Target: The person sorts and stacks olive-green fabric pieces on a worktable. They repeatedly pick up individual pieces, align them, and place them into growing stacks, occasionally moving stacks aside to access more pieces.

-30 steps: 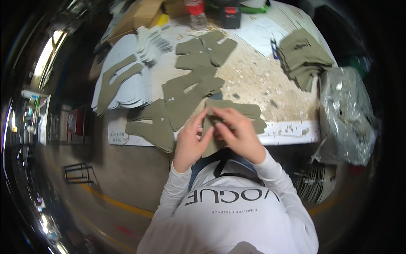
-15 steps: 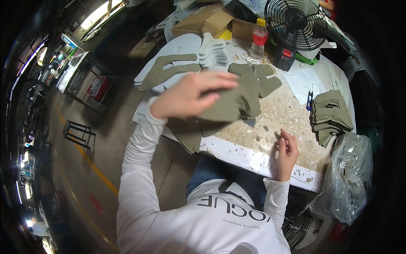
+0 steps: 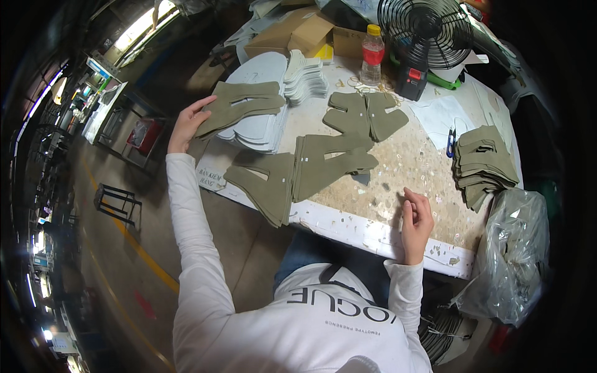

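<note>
My left hand is at the table's far left, thumb and fingers closed on the edge of an olive cut fabric piece with a long slot. That piece lies over a stack of white cut panels. Closer to me, two groups of olive cut pieces lie side by side, a left pile and a right pile. Behind them sit more olive pieces. Near the front edge, my right hand hovers or rests with loosely bent fingers apart and nothing in them.
A folded olive stack and blue thread snips lie at the right, above a clear plastic bag. A bottle, a black fan, cardboard boxes and white wavy pieces stand at the back. Scraps litter the tabletop.
My left hand has swung left from over the middle piles to the slotted olive piece and taken its edge. My right hand has barely moved.
</note>
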The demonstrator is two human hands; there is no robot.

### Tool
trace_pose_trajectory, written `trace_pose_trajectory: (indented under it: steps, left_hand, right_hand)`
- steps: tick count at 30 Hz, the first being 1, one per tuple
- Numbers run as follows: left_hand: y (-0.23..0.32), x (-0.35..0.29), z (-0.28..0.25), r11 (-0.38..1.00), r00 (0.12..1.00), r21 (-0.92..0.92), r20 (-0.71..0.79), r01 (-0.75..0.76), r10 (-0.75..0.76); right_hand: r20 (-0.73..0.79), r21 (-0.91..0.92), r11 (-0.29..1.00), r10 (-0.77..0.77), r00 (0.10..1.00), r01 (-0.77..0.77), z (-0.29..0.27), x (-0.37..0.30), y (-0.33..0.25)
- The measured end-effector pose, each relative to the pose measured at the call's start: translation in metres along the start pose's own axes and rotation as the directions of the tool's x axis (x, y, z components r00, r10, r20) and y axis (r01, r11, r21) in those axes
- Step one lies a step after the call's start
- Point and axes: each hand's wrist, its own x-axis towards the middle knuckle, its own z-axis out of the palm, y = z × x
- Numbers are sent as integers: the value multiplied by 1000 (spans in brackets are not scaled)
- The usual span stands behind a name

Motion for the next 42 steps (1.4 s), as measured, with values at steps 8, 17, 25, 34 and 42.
trace_pose_trajectory:
  steps: [8, 17, 25, 34, 42]
  left_hand:
    - [44, -60, 98, 665, 700, 691, -326, -282, 635]
    - [15, -114, 233, 708, 995, 706, -46, -26, 83]
    - [13, -117, 243, 853, 998, 521, -37, -23, 49]
    - [58, -167, 253, 868, 973, -487, 231, 102, 15]
    - [60, -186, 295, 893, 914, -438, 396, 101, 91]
  right_hand:
    - [-27, -76, 997, -34, 999, 32, 2, -2, -8]
    - [-21, -171, 980, -109, 994, 103, 5, -8, -11]
    - [111, 141, 989, -63, 992, 47, 28, -29, -26]
    - [756, 643, -77, -92, 647, -762, 83, -31, -56]
    - [515, 790, -361, -49, 856, -496, 25, 10, -31]
